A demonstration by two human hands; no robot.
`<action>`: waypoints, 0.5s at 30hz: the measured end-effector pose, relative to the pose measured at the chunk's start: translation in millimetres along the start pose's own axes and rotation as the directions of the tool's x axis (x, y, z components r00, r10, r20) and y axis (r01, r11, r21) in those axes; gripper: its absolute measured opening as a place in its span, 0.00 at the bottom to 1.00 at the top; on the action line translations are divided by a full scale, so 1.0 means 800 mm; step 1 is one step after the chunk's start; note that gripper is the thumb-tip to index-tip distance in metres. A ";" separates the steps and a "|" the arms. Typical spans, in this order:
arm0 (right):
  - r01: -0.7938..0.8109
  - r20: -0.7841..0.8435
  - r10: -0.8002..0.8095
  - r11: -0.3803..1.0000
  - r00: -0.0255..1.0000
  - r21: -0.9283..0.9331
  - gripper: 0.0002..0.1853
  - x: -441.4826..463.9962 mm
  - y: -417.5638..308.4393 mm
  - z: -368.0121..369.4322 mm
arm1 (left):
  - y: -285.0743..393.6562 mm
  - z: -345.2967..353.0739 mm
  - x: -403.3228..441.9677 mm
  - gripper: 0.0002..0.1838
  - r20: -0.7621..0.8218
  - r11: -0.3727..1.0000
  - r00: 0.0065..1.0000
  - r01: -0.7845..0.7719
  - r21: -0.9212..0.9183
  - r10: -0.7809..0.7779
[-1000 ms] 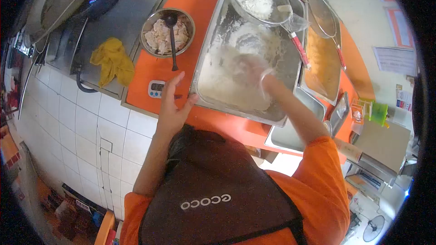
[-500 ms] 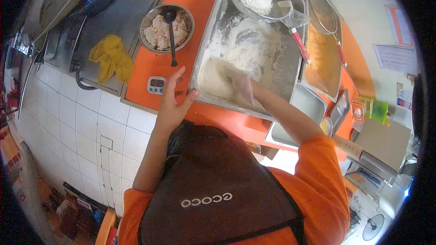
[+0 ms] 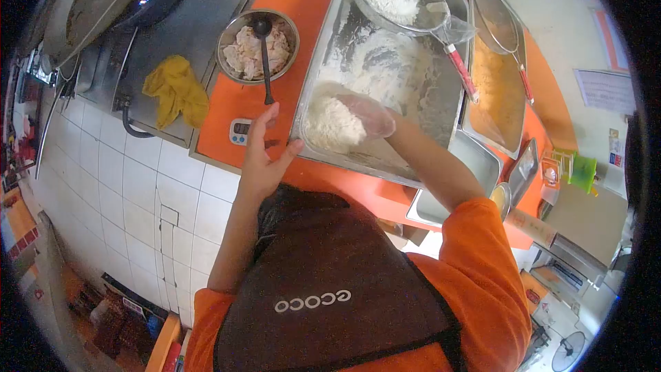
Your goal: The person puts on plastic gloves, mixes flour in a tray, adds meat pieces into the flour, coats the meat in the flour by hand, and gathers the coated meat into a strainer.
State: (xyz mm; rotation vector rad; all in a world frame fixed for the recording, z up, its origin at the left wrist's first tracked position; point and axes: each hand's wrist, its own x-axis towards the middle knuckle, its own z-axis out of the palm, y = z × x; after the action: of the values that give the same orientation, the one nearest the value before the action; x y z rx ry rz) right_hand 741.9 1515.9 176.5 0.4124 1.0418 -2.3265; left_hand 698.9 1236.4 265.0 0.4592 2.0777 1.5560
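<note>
Right hand (image 3: 368, 116), gloved, against powder heap (image 3: 334, 124), grip indeterminable; left hand (image 3: 264, 165), spread, empty; best worked low within tray (image 3: 441, 86).

The tray (image 3: 441, 111) is formed of smooth metal and dusted with matt powder (image 3: 385, 62). The right hand (image 3: 372, 114) is covered by clear plastic. The bench (image 3: 231, 101) is finished smooth and faintly glossy.

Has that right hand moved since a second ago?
Yes: against the metal tray, the right hand has shifted left, toward the tray's near-left corner.
</note>
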 end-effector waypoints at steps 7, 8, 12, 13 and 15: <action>0.391 0.119 -0.378 0.914 0.918 -0.111 0.28 -0.079 -0.154 0.007 | -0.007 0.001 0.003 0.41 0.006 0.999 1.000 -0.006 -0.034 0.007; 0.392 0.087 -0.384 0.913 0.919 -0.110 0.26 -0.080 -0.182 -0.013 | -0.008 0.001 0.003 0.42 0.005 0.999 1.000 -0.007 -0.041 0.007; 0.385 -0.029 -0.406 0.885 0.914 -0.261 0.22 -0.082 -0.302 -0.053 | -0.006 0.000 0.003 0.42 0.011 0.999 1.000 0.017 -0.031 -0.017; 0.411 -0.132 -0.462 0.863 0.877 -0.293 0.22 -0.077 -0.319 -0.058 | -0.004 -0.001 0.003 0.42 0.011 0.999 1.000 0.028 -0.021 -0.028; 0.367 -0.263 -0.508 0.820 0.820 -0.439 0.21 -0.075 -0.332 -0.056 | -0.002 -0.001 0.002 0.42 0.010 0.999 1.000 0.028 -0.014 -0.028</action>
State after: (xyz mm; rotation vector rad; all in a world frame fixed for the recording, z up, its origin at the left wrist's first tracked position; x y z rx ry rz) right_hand 634.1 1716.6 331.8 0.5104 1.9114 -2.4105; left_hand 697.2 1235.9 263.2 0.4295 2.0556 1.5487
